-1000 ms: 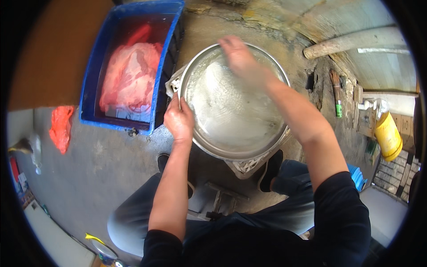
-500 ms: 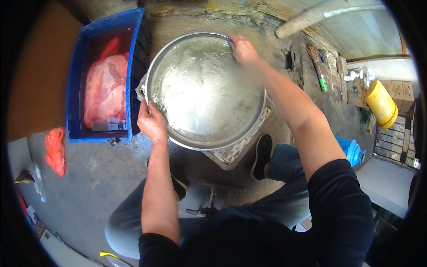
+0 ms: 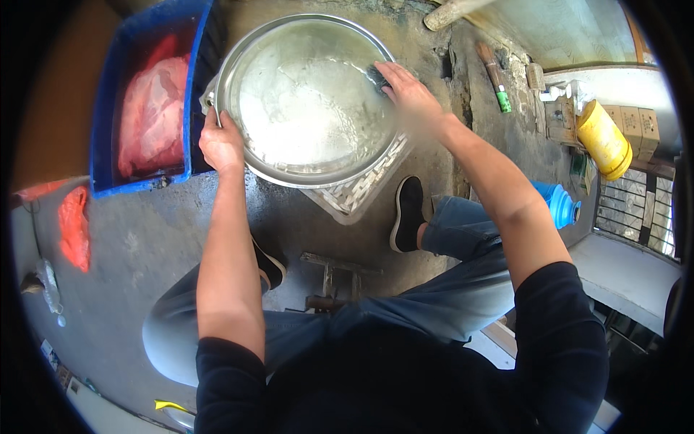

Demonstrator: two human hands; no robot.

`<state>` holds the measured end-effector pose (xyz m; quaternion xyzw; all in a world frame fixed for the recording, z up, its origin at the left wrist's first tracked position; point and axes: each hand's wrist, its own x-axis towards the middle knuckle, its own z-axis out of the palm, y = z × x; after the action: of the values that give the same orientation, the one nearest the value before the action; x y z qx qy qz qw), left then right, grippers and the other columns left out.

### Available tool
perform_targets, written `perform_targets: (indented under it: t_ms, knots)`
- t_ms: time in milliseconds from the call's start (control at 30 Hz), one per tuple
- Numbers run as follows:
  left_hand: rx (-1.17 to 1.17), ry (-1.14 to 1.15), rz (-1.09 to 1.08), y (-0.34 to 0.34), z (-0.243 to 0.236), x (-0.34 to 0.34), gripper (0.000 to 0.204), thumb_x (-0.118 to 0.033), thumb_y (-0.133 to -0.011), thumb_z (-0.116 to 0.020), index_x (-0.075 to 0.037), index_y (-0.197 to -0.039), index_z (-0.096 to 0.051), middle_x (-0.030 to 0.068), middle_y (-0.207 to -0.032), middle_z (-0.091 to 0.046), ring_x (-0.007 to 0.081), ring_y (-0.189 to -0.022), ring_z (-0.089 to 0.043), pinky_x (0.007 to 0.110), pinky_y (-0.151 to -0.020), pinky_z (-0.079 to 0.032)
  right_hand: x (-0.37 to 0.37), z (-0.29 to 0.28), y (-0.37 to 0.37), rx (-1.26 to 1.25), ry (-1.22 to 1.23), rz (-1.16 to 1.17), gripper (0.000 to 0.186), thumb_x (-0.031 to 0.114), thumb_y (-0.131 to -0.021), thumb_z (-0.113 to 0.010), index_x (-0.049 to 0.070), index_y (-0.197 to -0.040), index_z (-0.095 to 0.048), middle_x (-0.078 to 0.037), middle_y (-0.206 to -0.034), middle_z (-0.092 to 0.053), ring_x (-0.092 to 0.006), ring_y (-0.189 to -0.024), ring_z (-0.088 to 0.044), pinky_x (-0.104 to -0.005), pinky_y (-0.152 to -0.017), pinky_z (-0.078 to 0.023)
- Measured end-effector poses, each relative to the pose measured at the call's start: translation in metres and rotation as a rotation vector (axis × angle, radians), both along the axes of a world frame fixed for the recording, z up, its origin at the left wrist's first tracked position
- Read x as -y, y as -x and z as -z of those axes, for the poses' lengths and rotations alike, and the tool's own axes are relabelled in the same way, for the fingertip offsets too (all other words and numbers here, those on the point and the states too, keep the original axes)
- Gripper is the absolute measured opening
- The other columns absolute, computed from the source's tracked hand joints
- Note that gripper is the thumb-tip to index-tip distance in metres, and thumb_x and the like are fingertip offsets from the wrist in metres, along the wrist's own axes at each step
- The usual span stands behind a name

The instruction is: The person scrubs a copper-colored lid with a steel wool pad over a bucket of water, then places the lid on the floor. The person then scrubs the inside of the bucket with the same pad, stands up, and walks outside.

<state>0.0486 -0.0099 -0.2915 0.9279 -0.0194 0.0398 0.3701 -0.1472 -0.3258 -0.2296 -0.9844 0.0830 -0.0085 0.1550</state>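
A wide round metal basin (image 3: 300, 108) rests on a pale slatted crate (image 3: 361, 184) in front of me, with wet-looking, shiny liquid inside. My left hand (image 3: 222, 141) grips its left rim, the thumb over the edge. Across the right rim reaches my right hand (image 3: 408, 94), fingers stretched out over the inner wall. Beside those fingertips is a dark patch; whether it is a reflection or an object I cannot tell. To the left stands a blue tub (image 3: 189, 119) holding a large slab of raw meat (image 3: 152, 116) in reddish liquid.
My shoes and knees flank a low metal stand (image 3: 340, 269). An orange plastic bag (image 3: 74, 228) lies on the floor at left. On the right are a brush (image 3: 491, 72), a yellow bucket (image 3: 603, 141), a blue jug (image 3: 557, 204) and cardboard boxes (image 3: 632, 129).
The view has shifted, so the basin and tub appear higher and further left. My right hand has moved from the rim's upper right to reach inside; my left hand keeps its grip.
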Motion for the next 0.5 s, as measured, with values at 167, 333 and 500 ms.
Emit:
perform_targets:
  t_ms: [167, 333, 500]
  knots:
    - [0.074, 0.098, -0.039, -0.001, 0.019, 0.001, 0.039, -0.032, -0.092, -0.063, -0.006, -0.120, -0.071, 0.0239, -0.094, -0.072, 0.0391, -0.089, -0.071, 0.044, -0.079, -0.055, 0.001, 0.048, 0.052, -0.055, 0.201, -0.104, 0.045, 0.021, -0.100, -0.052, -0.001, -0.139, -0.050, -0.020, -0.142, -0.054, -0.0304, -0.134, -0.050, -0.0449, -0.121, -0.029]
    - [0.014, 0.090, -0.028, -0.001, 0.018, 0.002, 0.037, -0.030, -0.093, -0.063, -0.005, -0.120, -0.071, 0.0229, -0.107, -0.071, 0.0381, -0.096, -0.070, 0.042, -0.085, -0.054, -0.091, 0.002, 0.089, -0.005, 0.052, -0.071, 0.035, 0.019, -0.096, -0.059, 0.000, -0.125, -0.061, -0.017, -0.129, -0.062, -0.0272, -0.122, -0.059, -0.0456, -0.117, -0.037]
    - [-0.025, 0.109, -0.037, -0.001, 0.011, 0.002, 0.037, -0.029, -0.092, -0.064, -0.005, -0.119, -0.071, 0.0208, -0.108, -0.072, 0.0382, -0.097, -0.070, 0.043, -0.086, -0.054, -0.175, 0.016, 0.065, 0.108, -0.182, -0.085, 0.036, 0.008, -0.089, -0.061, -0.006, -0.123, -0.060, -0.024, -0.131, -0.057, -0.0386, -0.125, -0.054, -0.0475, -0.110, -0.042]
